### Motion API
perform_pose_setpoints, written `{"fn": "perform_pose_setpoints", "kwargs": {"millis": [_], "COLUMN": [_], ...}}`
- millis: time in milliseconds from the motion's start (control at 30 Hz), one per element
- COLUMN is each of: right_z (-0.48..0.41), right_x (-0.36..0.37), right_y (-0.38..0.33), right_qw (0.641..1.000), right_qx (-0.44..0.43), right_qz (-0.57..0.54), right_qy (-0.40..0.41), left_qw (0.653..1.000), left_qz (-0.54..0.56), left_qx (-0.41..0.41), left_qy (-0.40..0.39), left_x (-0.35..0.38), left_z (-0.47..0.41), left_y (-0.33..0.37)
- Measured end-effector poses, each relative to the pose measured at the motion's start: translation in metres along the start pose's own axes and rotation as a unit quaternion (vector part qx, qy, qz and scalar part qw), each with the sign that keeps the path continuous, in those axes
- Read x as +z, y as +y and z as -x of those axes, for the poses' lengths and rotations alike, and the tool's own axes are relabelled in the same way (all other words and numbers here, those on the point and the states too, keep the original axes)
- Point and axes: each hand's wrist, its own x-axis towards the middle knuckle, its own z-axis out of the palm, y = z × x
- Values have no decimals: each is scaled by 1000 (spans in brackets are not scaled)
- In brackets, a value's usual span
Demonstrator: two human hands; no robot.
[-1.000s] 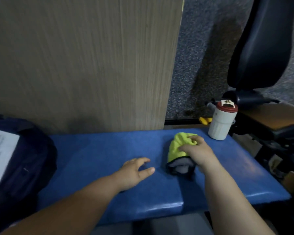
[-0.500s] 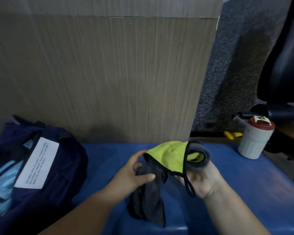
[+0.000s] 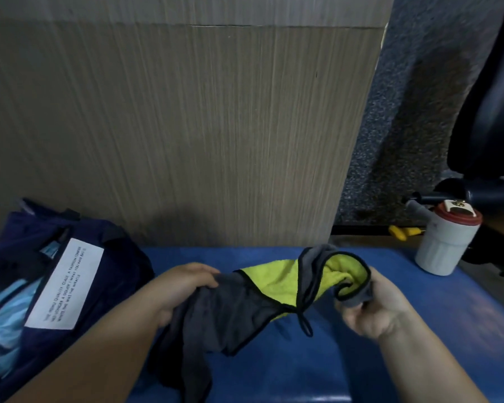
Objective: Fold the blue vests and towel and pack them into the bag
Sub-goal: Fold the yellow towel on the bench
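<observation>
The person is holding the towel (image 3: 274,283) up over the blue counter (image 3: 419,344), stretched between both hands. The left hand (image 3: 184,286) is gripping the grey end, with its fingers curled over the top edge. The right hand (image 3: 376,303) is clutching the other end, where the cloth is bunching into a loose roll with the yellow side showing inside. A black loop is dangling from the trim between the hands. A long grey tail is hanging from the left hand and drooping towards the counter's near edge.

The towel's long axis is running left to right, from hand to hand, across the person's front. It is looking only loosely gathered, not folded flat, so the folding step is probably underway.

The bag (image 3: 120,271) is sitting at the left end of the counter, well to the left of the towel, with a white label (image 3: 64,283) on it. Blue striped cloth (image 3: 3,315) is showing in its mouth, most likely the vests. The left hand is the nearer one to the bag, so packing is likely calling for a move leftward along the towel's own axis.

A white jar (image 3: 442,245) with a red lid is standing at the far right, apart from the right hand.
</observation>
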Motion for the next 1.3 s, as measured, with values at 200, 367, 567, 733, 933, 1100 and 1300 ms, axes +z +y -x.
{"fn": "perform_pose_setpoints", "kwargs": {"millis": [200, 367, 567, 733, 933, 1100, 1300], "right_z": [9, 12, -3, -9, -29, -31, -30], "right_x": [-20, -39, -51, -45, -30, -16, -17], "right_y": [-34, -43, -35, -30, 11, 30, -1], "right_qw": [992, 982, 483, 518, 537, 438, 797], "right_qx": [-37, -139, -121, -195, -270, -300, -411], "right_qz": [-77, 128, 836, 818, 799, 847, 422], "right_qy": [-89, -22, 232, 155, -38, 30, 130], "left_qw": [999, 989, 839, 866, 856, 874, 902], "left_qz": [18, -144, -522, -494, -512, -484, -427], "left_qx": [-2, 32, 105, 20, -62, -38, 17], "left_qy": [-47, -26, 116, 71, 39, 11, 61], "left_x": [-25, -38, -28, -29, -40, -38, -42], "left_z": [3, -4, -22, -19, -17, -13, -17], "left_y": [14, 18, -27, -49, -47, -39, -34]}}
